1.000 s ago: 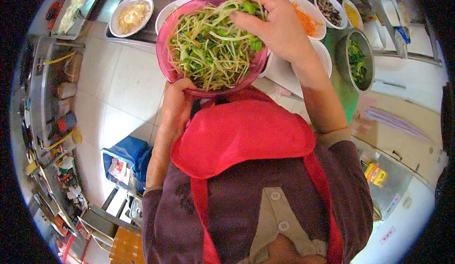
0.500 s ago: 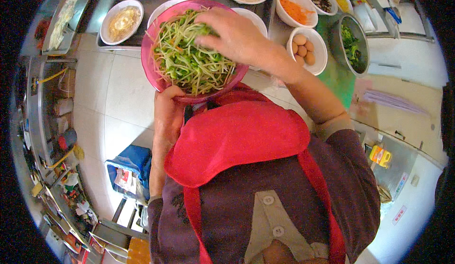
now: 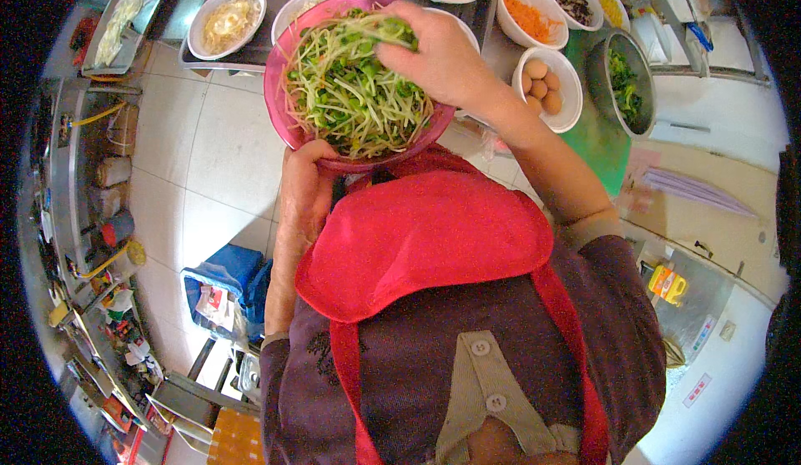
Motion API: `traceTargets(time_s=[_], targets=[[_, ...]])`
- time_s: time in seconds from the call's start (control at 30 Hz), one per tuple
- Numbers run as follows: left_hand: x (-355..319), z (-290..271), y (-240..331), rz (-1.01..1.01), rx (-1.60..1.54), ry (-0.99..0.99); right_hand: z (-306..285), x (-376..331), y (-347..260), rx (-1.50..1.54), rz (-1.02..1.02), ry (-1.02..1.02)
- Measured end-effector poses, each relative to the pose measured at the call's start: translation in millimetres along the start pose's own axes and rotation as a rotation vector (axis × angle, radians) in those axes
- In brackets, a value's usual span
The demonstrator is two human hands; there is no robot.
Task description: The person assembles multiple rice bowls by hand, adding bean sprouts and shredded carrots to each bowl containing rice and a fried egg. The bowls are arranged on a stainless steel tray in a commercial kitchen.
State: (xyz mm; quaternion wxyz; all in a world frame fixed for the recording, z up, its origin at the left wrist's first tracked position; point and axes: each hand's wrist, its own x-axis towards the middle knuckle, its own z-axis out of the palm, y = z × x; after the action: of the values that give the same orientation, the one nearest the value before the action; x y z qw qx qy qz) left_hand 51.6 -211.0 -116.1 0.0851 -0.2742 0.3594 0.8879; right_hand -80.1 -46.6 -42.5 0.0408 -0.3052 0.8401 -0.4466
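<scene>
A pink bowl (image 3: 275, 102) heaped with green sprouts (image 3: 359, 98) is held in front of my chest, over the near edge of the counter. My left hand (image 3: 307, 173) grips its near-left rim, thumb over the edge and the other fingers hidden beneath. At the far right of the heap, my right hand (image 3: 438, 52) is closed on a bunch of sprouts lifted above the rest. Just beyond the bowl stand white bowls of pale food, one at the left (image 3: 227, 21) and one partly covered by the pink bowl (image 3: 302, 7).
To the right are a bowl of shredded carrot (image 3: 527, 16), a bowl of brown eggs (image 3: 542, 85) and a metal bowl of leafy greens (image 3: 624, 81). A green board (image 3: 613, 160) lies under these. A blue bin (image 3: 229, 277) stands on the floor at lower left.
My right hand has closed on sprouts and raised a bunch of them from the heap. The pink bowl and both hands appear slightly further right, as does the counter, so the view has shifted.
</scene>
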Motion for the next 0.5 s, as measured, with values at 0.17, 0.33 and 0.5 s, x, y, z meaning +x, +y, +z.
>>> traceTargets(time_s=[0.17, 0.33, 0.5], targets=[[7, -7, -3, -0.025, -0.033, -0.020, -19, 11, 8, 0.195, 0.141, 0.003], [8, -26, -4, -0.065, -0.095, -0.002, -69, 23, 2, 0.290, 0.152, 0.127], [-5, -43, 5, -0.041, -0.060, 0.139, -100, 23, 37, 0.500, 0.269, 0.126]])
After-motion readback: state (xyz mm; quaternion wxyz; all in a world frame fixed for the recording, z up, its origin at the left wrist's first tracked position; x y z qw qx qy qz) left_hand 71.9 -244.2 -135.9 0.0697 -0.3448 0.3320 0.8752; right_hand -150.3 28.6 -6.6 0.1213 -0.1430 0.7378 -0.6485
